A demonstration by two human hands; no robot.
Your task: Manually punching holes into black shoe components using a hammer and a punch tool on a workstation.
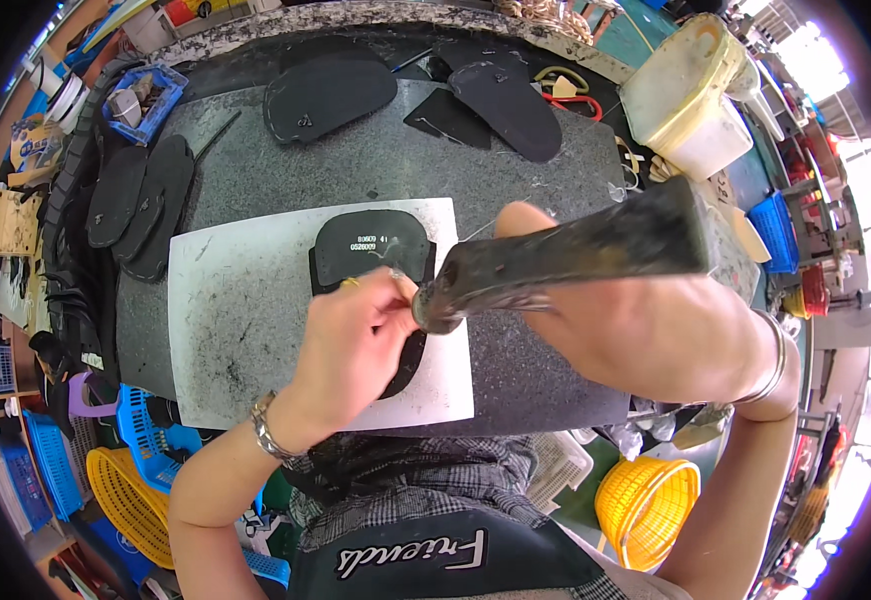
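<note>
My right hand (636, 330) is closed around a dark, worn hammer (576, 245), whose narrow end comes down close to my left fingertips; its grip is hidden by the hand. Beneath my left hand (356, 345) lies a black shoe sole piece (371, 240) with white print near its top. The left fingers are pinched together over the right edge of that piece, and what sits between them is too small to make out. A white sheet (246, 320), speckled with dark marks, lies under the sole piece.
Black sole pieces (331, 95) lie along the far side of the grey work surface (226, 180), with more (121, 195) at the left. At the far right stands a glue-stained white container (681, 100). A blue crate (146, 105) sits far left; a yellow basket (648, 510) is below right.
</note>
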